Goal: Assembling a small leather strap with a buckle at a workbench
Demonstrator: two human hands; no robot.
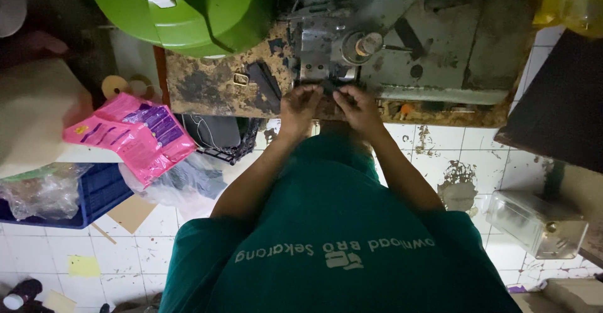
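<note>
Both my hands rest side by side at the front edge of a worn, dirty workbench (213,87). My left hand (299,102) and my right hand (356,104) pinch a small dark piece (327,87) between their fingertips, right under a grey metal machine (402,36) with a round knob (367,44). The piece is mostly hidden by my fingers. My green shirt fills the lower middle of the view.
A green plastic lid (182,8) sits at the bench's back left. A pink packet (129,134), a blue crate (94,193) with a plastic bag and a black wire basket (226,143) lie left on the tiled floor. A clear plastic container (534,222) stands right.
</note>
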